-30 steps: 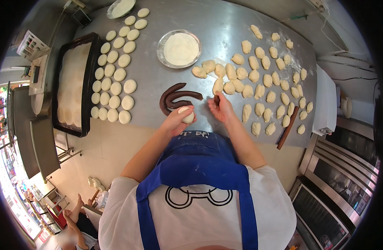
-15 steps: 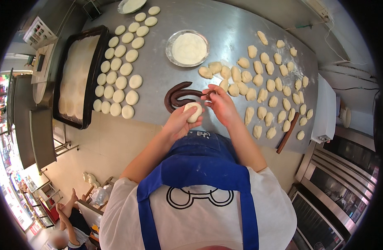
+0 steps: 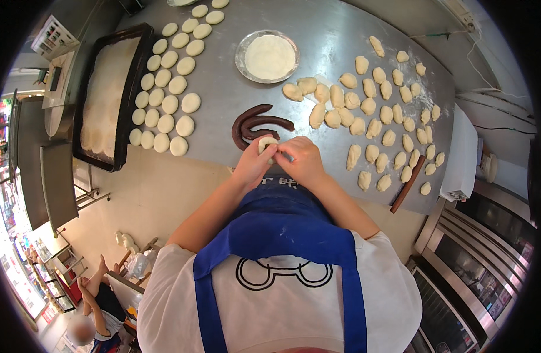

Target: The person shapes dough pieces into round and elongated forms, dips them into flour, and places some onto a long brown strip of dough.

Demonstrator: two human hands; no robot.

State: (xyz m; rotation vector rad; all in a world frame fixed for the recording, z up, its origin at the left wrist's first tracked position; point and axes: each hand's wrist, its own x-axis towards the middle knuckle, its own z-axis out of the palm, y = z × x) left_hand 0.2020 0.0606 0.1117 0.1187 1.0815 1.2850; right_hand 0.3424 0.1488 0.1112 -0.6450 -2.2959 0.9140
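Note:
My left hand [image 3: 250,167] is closed around a pale piece of dough [image 3: 265,141], with dark filling showing in its middle. Pressed against the dough's right edge, the fingers of my right hand [image 3: 301,159] are pinched together; its thumb is mostly hidden. Just beyond both hands, a curled rope of dark brown paste [image 3: 244,126] lies on the steel table. To the right are many plump, uneven dough pieces [image 3: 337,97], the closest ones bunched together. Smooth, flattened dough rounds [image 3: 170,105] stand in rows on the left.
A metal bowl of white flour [image 3: 269,57] stands beyond the paste. At the table's left end is a dark-rimmed baking tray [image 3: 142,65]. A brown rolling pin [image 3: 407,187] lies near the right front edge. Ovens [image 3: 467,276] stand at right; a person [image 3: 100,306] sits at lower left.
My right hand, which held a bit of dark paste, has come to the dough in my left hand. Filling now shows inside the dough, and the paste rope's end lies free.

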